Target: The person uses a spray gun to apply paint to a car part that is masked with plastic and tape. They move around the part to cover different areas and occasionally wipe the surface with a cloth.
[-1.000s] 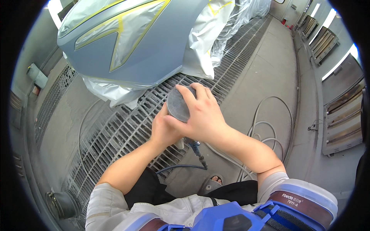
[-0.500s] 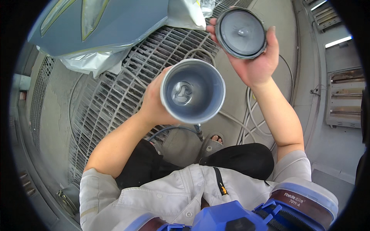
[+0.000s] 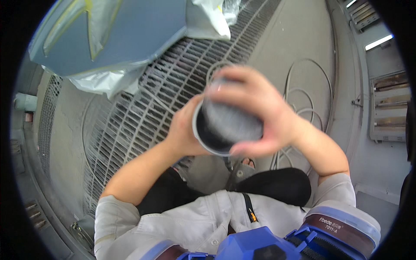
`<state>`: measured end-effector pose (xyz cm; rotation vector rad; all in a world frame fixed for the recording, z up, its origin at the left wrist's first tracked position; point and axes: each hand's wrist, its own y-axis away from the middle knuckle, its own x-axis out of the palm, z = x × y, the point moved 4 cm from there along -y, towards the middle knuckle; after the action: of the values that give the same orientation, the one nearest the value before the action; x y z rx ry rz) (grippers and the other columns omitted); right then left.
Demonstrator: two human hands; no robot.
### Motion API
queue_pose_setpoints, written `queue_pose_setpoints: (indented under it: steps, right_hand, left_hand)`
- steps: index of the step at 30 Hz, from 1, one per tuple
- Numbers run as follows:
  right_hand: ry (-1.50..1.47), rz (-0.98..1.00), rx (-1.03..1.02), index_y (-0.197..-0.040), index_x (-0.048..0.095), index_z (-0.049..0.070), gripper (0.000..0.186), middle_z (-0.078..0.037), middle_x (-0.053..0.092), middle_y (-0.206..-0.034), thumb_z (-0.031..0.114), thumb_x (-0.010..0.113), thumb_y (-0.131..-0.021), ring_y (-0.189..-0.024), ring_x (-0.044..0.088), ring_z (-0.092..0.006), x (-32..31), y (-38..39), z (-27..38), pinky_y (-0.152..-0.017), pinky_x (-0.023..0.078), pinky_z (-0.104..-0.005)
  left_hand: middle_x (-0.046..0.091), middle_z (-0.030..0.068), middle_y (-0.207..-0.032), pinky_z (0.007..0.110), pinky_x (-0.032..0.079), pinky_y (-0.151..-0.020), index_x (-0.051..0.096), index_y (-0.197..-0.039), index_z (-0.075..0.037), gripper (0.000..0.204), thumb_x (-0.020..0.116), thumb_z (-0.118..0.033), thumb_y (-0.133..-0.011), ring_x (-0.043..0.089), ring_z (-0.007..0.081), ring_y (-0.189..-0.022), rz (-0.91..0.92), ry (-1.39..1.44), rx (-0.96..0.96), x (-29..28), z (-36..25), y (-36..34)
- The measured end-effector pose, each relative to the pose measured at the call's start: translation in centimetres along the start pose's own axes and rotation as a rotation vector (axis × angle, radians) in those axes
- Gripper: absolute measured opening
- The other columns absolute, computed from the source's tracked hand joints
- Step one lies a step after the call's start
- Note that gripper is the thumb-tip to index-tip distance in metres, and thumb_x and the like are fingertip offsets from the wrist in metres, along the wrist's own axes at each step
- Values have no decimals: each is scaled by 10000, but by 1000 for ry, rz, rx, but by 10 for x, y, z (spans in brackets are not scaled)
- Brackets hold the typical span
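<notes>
My left hand [image 3: 181, 130] is wrapped round the side of a round paint cup [image 3: 200, 138] with a pale rim. The left part of its dark opening still shows. Over the rest, my right hand [image 3: 273, 110] grips a round grey lid [image 3: 234, 116], tilted and smeared by motion. Whether the lid touches the rim I cannot tell. Below the cup, a hose fitting [image 3: 228, 163] shows in part between my feet. The paint inside is hidden now.
A grey-blue panel [image 3: 130, 37] with masking film [image 3: 104, 82] stands at the upper left. Under it runs a metal floor grating [image 3: 173, 65]. Hoses [image 3: 310, 97] lie coiled on the floor at right. A heater-like wall unit [image 3: 388, 106] is at far right.
My right hand has swung the lid down and left, turning it over onto the cup's mouth. The cup has shifted slightly right and down in my left hand.
</notes>
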<state>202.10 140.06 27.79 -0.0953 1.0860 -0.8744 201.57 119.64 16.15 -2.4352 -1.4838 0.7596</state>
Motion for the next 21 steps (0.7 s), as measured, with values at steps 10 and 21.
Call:
queue_pose_setpoints:
  steps: [10,21]
  right_hand:
    - [120,103,-70,-1363,673,182,626,-241,551,-1423,432,800,-803,-1263,590,-442,16,-39,-19,-1067,504,-520]
    - [-207,-651,156,-1625,333,21,878,-269,358,-1642,375,755,-942,-1523,372,-411,84,-20,-91,-1250,308,-518]
  left_hand:
    - [670,153,-1342,439,544,-1039,615,-1367,-72,842,978,-357,-662,664,328,-1270,42,44,-7,-5,16,-23]
    - [690,141,-1316,383,538,-1045,555,-1369,3,898,1023,-233,-640,673,233,-1220,-477,-141,-265,-45,33,-40]
